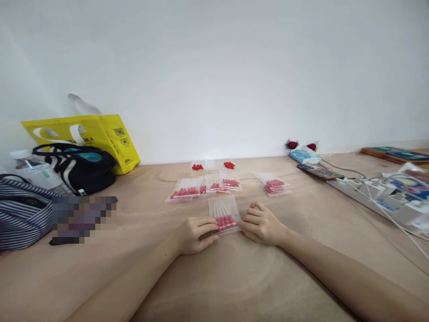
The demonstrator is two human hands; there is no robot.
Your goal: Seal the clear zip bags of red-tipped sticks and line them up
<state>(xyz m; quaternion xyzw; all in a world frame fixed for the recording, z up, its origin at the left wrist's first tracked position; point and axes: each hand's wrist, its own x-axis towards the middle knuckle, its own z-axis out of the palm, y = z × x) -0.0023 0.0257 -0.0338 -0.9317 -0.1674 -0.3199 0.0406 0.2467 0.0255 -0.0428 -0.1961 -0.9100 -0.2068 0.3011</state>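
Observation:
A clear zip bag (226, 221) with several red capsule-like pieces lies on the table in front of me, its plastic creased toward the top. My left hand (198, 233) is at its left edge, with the fingertips on the plastic and the thumb by the lower corner. At the right edge, my right hand (262, 225) has its fingers curled in against the bag's lower corner. Beyond my hands lies a row of similar filled bags (189, 191), overlapping one another. To the right of that row is a small stack of filled bags (275, 185).
Two loose piles of red pieces (197, 167) lie near the wall. At left are a yellow bag (114, 138), a black bag (97, 172), a bottle (40, 172) and a striped pouch (25, 219). Power strips (362, 190) with cables, a tissue pack (304, 156) and red flowers (292, 145) occupy the right.

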